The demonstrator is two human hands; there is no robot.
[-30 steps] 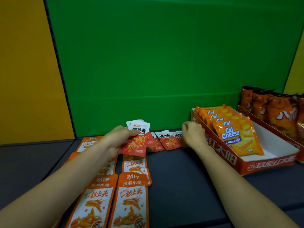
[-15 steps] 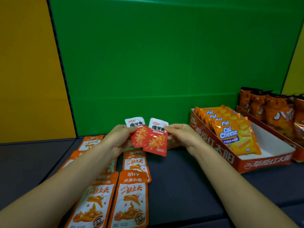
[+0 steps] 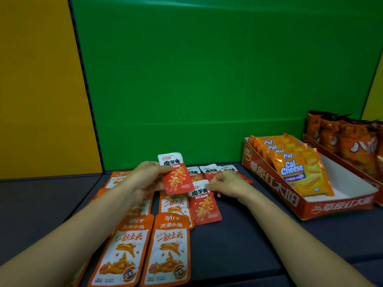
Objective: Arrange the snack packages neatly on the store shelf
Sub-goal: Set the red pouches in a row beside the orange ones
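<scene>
The far red packets (image 3: 209,172) at the back of the shelf (image 3: 248,245) are partly hidden behind the right hand (image 3: 228,184) and the held packets, so their number cannot be told. Some orange fish packets (image 3: 169,253) are covered by the left forearm, and the nearest ones are cut off at the bottom edge. The left hand (image 3: 145,179) pinches a red packet (image 3: 176,176) by its left side between thumb and curled fingers, above the shelf, long axis upright, white top far and leaning slightly left. The right hand, fingers curled, pinches the white top corner of a second red packet (image 3: 204,205), just right of the fish packets, long axis near to far, white end far, its left edge overlapping one of them. Half a second ago this packet was raised beside the first; now it is lower and nearer, though whether it lies flat cannot be told.
</scene>
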